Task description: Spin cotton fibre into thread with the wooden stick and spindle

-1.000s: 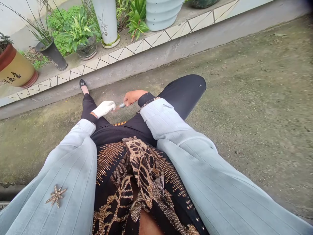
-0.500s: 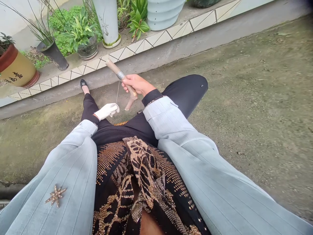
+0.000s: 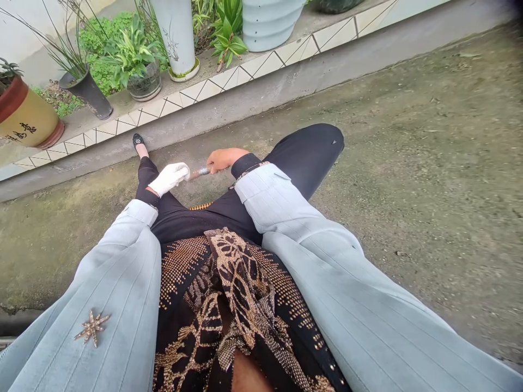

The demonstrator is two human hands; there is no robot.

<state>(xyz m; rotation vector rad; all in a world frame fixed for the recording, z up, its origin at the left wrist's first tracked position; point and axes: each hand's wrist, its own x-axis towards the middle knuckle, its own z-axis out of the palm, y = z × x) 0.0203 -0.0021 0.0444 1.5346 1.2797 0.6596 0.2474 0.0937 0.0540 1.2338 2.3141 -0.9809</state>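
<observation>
Q. What occupies the left of the figure?
A. At far left, a yellow pot (image 3: 35,117) stands on a tiled ledge (image 3: 281,57); nearer and to its right, a black shoe (image 3: 138,140) rests beside the ledge's foot.

Q. And the hands?
A. Next comes the white-gloved left hand (image 3: 172,178), fingers bent in at the left end of a stick (image 3: 195,175); whether it pinches the stick or something finer cannot be told. The stick is held between the hands, with a silvery band (image 3: 203,170) around it. The bare right hand (image 3: 223,159) is closed around the stick just right of the band, hiding the rest. Farther right is a bent leg (image 3: 308,155).

Q. Which step is shown?
A. Apparently handwork near the band; the next move seems to call for a steady right grip and a light left.
</observation>
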